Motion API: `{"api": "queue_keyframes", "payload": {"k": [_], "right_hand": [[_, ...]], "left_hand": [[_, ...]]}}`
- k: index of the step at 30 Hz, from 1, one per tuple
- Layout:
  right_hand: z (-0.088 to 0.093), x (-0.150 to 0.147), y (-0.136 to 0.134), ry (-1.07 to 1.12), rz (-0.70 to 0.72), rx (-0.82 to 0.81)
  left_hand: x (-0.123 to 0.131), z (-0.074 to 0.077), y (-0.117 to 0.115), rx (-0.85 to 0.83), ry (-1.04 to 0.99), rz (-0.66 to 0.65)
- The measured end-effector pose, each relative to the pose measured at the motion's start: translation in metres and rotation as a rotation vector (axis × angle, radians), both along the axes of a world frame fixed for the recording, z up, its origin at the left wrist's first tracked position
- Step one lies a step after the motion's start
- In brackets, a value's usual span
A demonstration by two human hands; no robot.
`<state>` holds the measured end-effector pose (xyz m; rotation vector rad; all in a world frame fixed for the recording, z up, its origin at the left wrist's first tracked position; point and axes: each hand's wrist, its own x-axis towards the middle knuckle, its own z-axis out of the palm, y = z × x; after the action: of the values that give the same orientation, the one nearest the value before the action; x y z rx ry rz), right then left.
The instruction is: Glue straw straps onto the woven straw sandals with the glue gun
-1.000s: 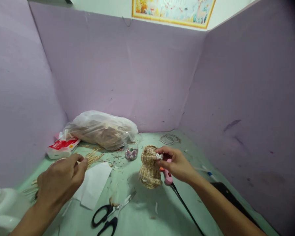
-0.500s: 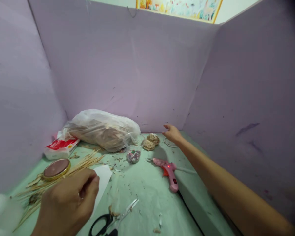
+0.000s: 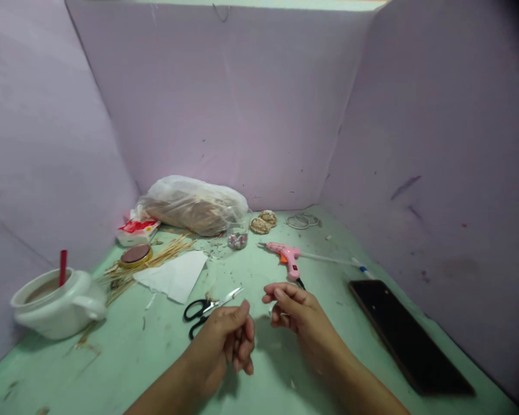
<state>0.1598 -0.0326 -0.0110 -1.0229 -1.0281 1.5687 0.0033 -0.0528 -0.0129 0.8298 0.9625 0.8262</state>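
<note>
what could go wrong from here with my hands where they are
The pink glue gun lies just beyond the right hand; if it is hot, a careless reach could mean a burn.

The scissors lie right by the left hand, so a sideways move might knock them or meet the blades.

The white pot stands uncovered beside the dry stalks; a bump could perhaps spill its contents onto them.
</note>
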Motion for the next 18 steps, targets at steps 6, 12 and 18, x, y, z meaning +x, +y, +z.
{"api": "queue_keyframes", "payload": {"k": [6,12,18], "right_hand": [[-0.011,-0.010,-0.008,-0.163,0.140,0.139],[-0.015,-0.011,-0.024,-0.397,0.000,0.482],[-0.022,-0.012,-0.032,-0.691,0.043,0.907]], "left_hand": [[0.012,-0.018,-0.015,-0.037,-0.134,0.016],[0.011,-0.023,-0.017,-0.110,-0.188,-0.045],[0.001,-0.026,-0.015,-0.257,-0.323,-0.163]]}}
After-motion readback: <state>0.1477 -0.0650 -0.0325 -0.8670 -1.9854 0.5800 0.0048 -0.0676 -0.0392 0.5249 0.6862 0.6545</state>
